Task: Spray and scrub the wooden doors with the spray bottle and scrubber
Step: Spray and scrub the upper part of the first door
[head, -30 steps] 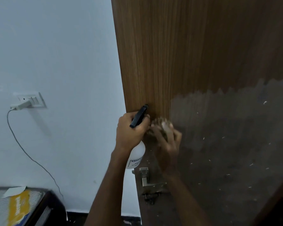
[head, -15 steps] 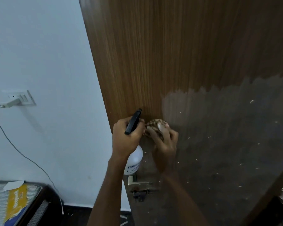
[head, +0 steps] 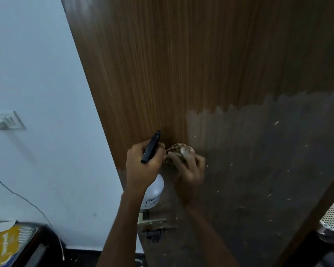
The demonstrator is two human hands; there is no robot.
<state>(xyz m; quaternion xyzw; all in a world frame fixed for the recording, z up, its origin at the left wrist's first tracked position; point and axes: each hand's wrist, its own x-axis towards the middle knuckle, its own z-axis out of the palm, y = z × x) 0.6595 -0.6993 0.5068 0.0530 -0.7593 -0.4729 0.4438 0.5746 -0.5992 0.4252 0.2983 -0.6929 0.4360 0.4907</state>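
At the left of your frame stands a pale blue-white painted wall point(head: 37, 74) with a white wall socket point(head: 7, 121); a dark cabinet point(head: 37, 245) sits lower left.

Dim, soft picture; edges bend, lower right perhaps in shadow.

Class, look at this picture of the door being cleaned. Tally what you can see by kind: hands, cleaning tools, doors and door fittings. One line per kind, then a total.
Hands: 2, the left hand and the right hand
Cleaning tools: 2, the spray bottle and the scrubber
Doors: 1, the wooden door
Door fittings: 2, the handle and the latch
Total: 7
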